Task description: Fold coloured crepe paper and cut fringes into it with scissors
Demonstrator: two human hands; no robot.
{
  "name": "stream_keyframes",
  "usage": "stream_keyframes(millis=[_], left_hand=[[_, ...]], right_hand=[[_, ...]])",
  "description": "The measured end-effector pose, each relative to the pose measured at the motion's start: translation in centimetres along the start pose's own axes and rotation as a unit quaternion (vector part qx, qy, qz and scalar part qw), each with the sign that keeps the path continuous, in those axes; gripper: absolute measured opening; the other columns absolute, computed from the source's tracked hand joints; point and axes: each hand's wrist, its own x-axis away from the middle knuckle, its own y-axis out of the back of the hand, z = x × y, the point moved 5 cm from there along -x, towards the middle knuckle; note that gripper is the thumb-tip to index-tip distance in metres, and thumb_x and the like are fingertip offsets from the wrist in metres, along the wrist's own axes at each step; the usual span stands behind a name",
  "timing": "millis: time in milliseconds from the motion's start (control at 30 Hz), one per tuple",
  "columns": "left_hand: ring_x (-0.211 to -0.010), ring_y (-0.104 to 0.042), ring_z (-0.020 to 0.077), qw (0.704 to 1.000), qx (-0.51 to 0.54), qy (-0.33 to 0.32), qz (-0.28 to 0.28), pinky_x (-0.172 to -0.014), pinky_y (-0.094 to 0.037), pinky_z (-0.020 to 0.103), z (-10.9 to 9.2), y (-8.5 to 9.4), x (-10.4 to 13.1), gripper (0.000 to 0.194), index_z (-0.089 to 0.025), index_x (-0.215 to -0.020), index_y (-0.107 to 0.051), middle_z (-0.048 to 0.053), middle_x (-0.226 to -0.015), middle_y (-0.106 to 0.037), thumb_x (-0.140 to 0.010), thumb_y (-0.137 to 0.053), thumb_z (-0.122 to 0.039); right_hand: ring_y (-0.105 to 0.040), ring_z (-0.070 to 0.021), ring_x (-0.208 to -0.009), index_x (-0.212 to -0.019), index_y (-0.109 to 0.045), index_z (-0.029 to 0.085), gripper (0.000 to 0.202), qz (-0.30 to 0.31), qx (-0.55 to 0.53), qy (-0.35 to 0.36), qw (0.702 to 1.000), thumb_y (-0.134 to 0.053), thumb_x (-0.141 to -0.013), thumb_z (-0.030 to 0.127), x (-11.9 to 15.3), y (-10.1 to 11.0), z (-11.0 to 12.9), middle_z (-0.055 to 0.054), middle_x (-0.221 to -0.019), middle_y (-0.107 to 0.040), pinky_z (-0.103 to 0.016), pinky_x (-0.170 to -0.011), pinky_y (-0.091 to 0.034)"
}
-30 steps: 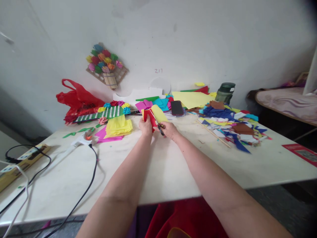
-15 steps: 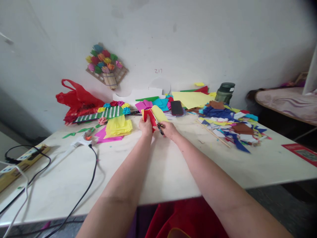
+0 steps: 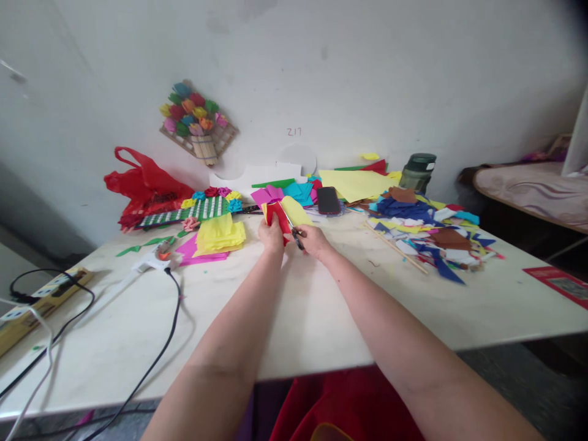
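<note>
Yellow power strip (image 3: 46,306) at the far left of a pale table (image 3: 206,367). Then a white glue gun (image 3: 156,262) with a black cord, and behind it a red plastic bag (image 3: 142,177). Next, a green-and-white woven panel (image 3: 214,209) edged with paper flowers. In front of this panel, yellow sheets (image 3: 219,236) stacked over magenta sheets (image 3: 186,250). At centre, above the table, red paper (image 3: 282,228) in the left hand (image 3: 272,234), with fingers clamped on it. Against its right side, slim scissors (image 3: 297,239), tips pointing up and left, in the right hand (image 3: 312,240), with fingers closed around the handles; cannot tell whether blades are parted. Just behind, a pale yellow sheet (image 3: 297,211). Farther right, a dark phone (image 3: 327,201) lying flat, a wooden stick (image 3: 397,248), mixed paper scraps (image 3: 407,211) in a heap, and a green bottle (image 3: 416,177) standing upright near the wall.
</note>
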Motion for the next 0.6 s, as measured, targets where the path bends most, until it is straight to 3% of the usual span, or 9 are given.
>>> stream_keyframes(millis=[233,600], left_hand=[[-0.048,-0.046,0.0093,1.000,-0.008,-0.002,-0.015,-0.046,-0.035,0.021,0.36,0.00,-0.09,0.023,-0.016,-0.067,-0.052,0.000,-0.058,-0.052,-0.070,-0.054,-0.038],[-0.052,-0.049,0.0111,0.999,-0.012,0.006,-0.031,-0.049,-0.038,0.023,0.04,-0.03,0.27,0.025,-0.015,-0.071,-0.053,0.002,-0.062,-0.055,-0.069,-0.054,-0.040]], right_hand=[[-0.041,-0.0066,-0.035,-0.071,-0.061,0.019,0.022,0.000,-0.044,-0.010,0.999,-0.064,-0.065,0.040,-0.09,-0.17,-0.05,0.006,-0.047,-0.049,-0.018,-0.035,-0.033],[-0.038,-0.0045,-0.030,-0.059,-0.049,0.017,0.035,0.052,-0.236,-0.047,0.969,-0.066,-0.063,0.046,0.39,-0.49,0.76,0.007,-0.040,-0.045,-0.016,-0.030,-0.028]])
